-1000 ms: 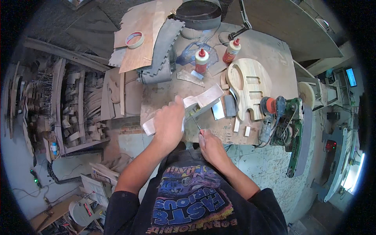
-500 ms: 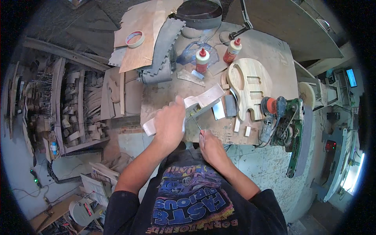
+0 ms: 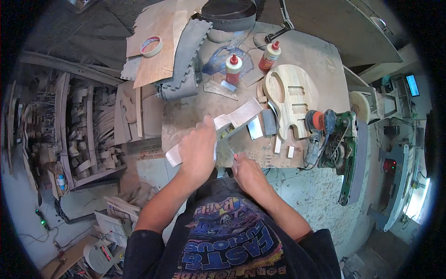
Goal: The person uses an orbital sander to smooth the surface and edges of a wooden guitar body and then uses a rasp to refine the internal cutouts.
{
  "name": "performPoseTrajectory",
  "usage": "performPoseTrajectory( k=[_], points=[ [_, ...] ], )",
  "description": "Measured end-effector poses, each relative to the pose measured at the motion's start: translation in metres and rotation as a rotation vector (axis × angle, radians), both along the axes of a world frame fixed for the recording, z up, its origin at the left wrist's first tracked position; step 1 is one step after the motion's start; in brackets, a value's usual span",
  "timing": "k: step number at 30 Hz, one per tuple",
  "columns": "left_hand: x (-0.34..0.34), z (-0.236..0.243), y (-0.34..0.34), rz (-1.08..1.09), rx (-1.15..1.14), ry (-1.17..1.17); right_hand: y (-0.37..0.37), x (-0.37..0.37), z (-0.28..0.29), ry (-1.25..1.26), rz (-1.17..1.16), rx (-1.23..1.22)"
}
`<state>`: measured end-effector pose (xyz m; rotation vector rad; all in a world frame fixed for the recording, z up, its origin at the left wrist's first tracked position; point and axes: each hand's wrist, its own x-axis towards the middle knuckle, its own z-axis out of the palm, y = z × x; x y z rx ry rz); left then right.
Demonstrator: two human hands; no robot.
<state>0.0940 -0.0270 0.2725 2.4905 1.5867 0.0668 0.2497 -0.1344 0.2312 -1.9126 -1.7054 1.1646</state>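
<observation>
My left hand (image 3: pixel 197 151) is closed around a long pale block (image 3: pixel 246 113), which lies slantwise over the near part of the workbench (image 3: pixel 186 116). A recess with something greenish in it shows on the side of the block facing me. In my right hand (image 3: pixel 251 174) is a thin-shafted tool (image 3: pixel 230 149) with a bit of red handle showing, like a small screwdriver. Its shaft points up toward the underside of the block, beside my left hand. My fingers hide most of the handle, and whether the tip touches the block I cannot tell.
A guitar-shaped wooden body (image 3: pixel 289 95) lies right of the block, near an orange-topped sander (image 3: pixel 316 121) and a green belt machine (image 3: pixel 346 144). Two glue bottles (image 3: pixel 233 69) stand farther back. Masking tape (image 3: pixel 151 46) rests on boards at the back left.
The whole view has shifted slightly, so the bench appears a little farther left and up. Both hands keep their holds, with little visible movement against the block.
</observation>
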Motion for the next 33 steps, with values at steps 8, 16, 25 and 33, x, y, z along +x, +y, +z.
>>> performPoseTrajectory(
  k=[8,16,25,33],
  points=[
    [0.003,0.008,0.002,0.021,-0.053,0.025,0.003,-0.002,-0.008,-0.006,-0.019,-0.003],
    [0.003,0.01,0.002,0.025,-0.047,0.018,0.005,-0.005,-0.009,-0.006,-0.045,-0.009],
    [0.003,0.009,0.001,0.033,-0.05,0.046,0.004,-0.004,-0.015,-0.003,-0.033,-0.014],
    [0.005,0.005,-0.001,-0.002,0.007,0.079,0.001,-0.004,-0.019,-0.039,-0.03,0.034]
  ],
)
